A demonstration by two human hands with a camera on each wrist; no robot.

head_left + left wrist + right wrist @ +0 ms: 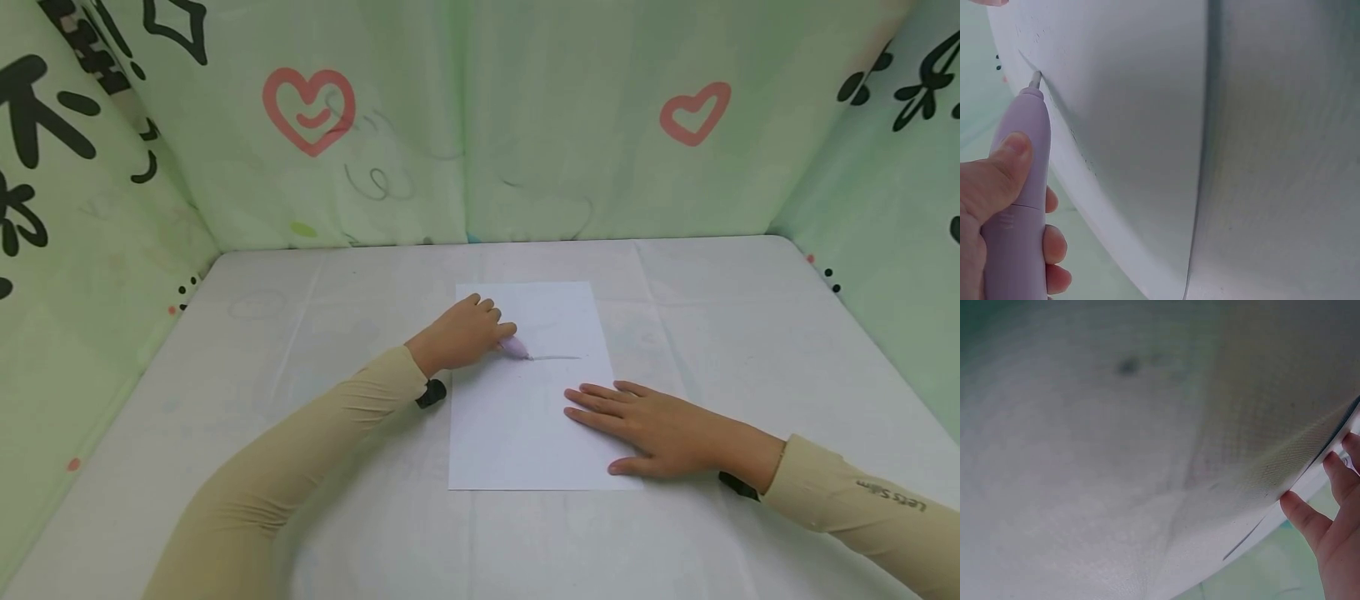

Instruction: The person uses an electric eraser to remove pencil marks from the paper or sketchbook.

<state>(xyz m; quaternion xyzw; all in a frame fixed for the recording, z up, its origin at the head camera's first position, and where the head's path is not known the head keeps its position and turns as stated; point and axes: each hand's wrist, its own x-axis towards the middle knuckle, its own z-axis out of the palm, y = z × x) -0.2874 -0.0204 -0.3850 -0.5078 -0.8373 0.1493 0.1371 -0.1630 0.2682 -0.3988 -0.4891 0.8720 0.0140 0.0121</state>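
Note:
My left hand [461, 335] grips a thick, pale purple electric eraser [1019, 156], its thumb along the barrel and the other fingers curled round the far side. The narrow metallic tip meets the sheet of white paper [525, 442] at one end of a thin grey line [558, 357]. Small dark specks lie scattered near the tip in the left wrist view. Flat with fingers spread, my right hand [648, 427] rests on the paper's lower right part. Only some fingers [1304, 515] of that hand appear in the right wrist view, at the paper's edge.
A white cloth with creases covers the table [360, 533]. Pale green curtains [525, 125] with hearts and dark markings stand along its back and both sides. Dark wrist straps [431, 393] show beneath the beige sleeves [315, 450].

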